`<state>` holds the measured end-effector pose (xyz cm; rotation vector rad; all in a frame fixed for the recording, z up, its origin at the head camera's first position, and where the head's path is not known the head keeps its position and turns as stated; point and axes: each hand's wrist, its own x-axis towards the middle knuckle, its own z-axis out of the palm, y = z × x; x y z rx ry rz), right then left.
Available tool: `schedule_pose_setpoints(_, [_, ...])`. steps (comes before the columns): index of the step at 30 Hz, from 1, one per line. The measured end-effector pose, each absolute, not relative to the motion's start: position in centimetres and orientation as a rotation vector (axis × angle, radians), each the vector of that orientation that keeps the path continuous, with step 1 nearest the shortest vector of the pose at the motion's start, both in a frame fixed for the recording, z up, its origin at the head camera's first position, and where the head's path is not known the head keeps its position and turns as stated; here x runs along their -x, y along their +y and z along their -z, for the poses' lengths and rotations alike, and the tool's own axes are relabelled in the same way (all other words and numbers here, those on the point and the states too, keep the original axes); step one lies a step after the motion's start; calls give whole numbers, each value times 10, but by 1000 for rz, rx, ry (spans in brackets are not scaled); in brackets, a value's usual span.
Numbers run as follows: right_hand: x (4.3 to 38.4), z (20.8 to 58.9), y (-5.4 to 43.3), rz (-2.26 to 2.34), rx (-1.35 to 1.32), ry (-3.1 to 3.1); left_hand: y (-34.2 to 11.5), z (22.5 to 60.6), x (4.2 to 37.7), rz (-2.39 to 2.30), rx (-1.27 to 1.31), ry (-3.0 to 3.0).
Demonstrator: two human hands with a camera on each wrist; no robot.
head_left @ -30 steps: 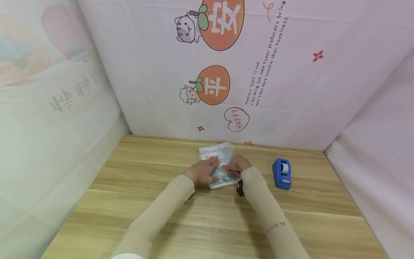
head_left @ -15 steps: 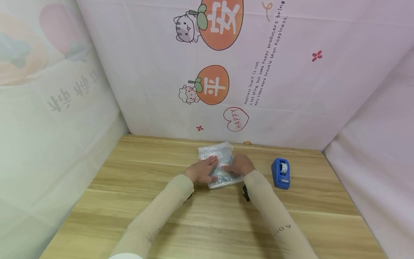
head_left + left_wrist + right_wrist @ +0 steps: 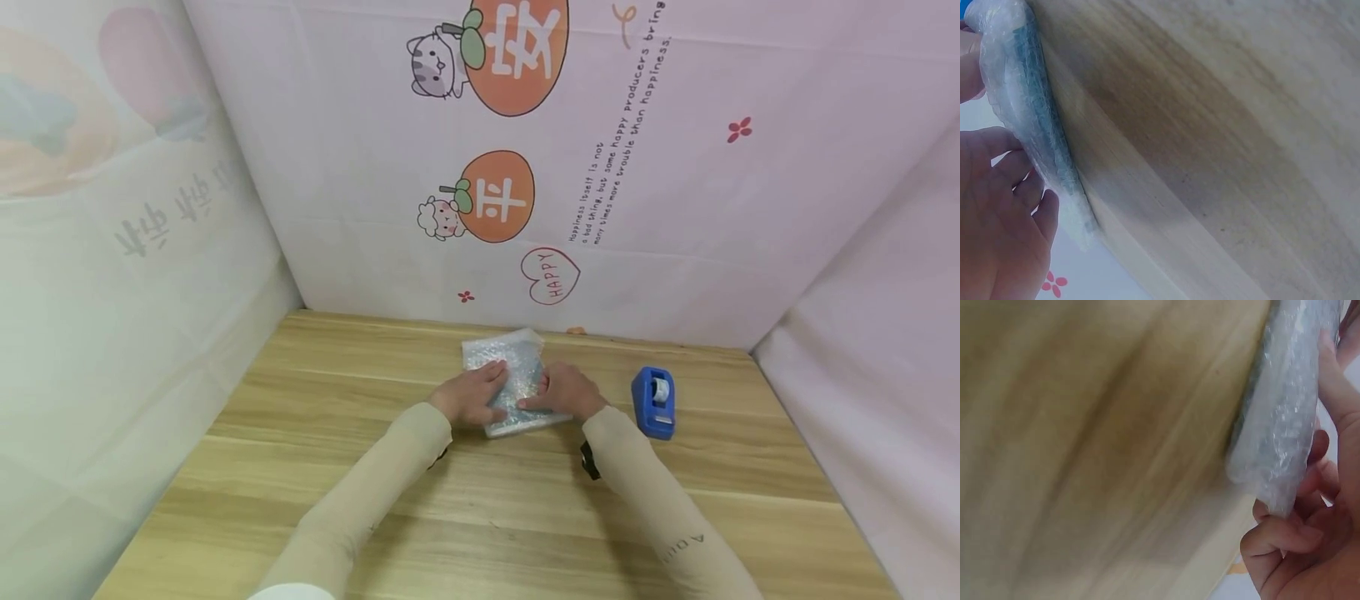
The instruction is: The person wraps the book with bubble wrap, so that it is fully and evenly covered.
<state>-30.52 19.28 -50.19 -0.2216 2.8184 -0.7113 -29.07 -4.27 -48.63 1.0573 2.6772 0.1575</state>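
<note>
A flat package in clear bubble wrap lies near the table's back edge in the head view. Something blue-green shows through the wrap; its kind is hidden. My left hand rests on the package's left part with fingers stretched out. In the left wrist view the bubble wrap bulges along the edge beside those fingers. On the right side, my right hand has its thumb laid over the top of the package. The right wrist view shows that hand's fingers curled round the loose end of the bubble wrap.
A blue tape dispenser with a roll of tape stands on the wooden table, right of the package. Printed cloth hangs upright behind the table, and pale cloth covers both sides.
My right hand and forearm have shifted to the right along the package's edge, and the thumb sits lower on it. The left hand and the package have hardly moved.
</note>
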Motion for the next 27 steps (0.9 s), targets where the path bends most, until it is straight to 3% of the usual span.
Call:
schedule_pose_setpoints(13, [298,492,197,686,391,2699,-43,487,294,-193,-1020,2684])
schedule_pose_setpoints(27, [281,454,230,716,560,2663,-59,484,302,-479,-998,2698])
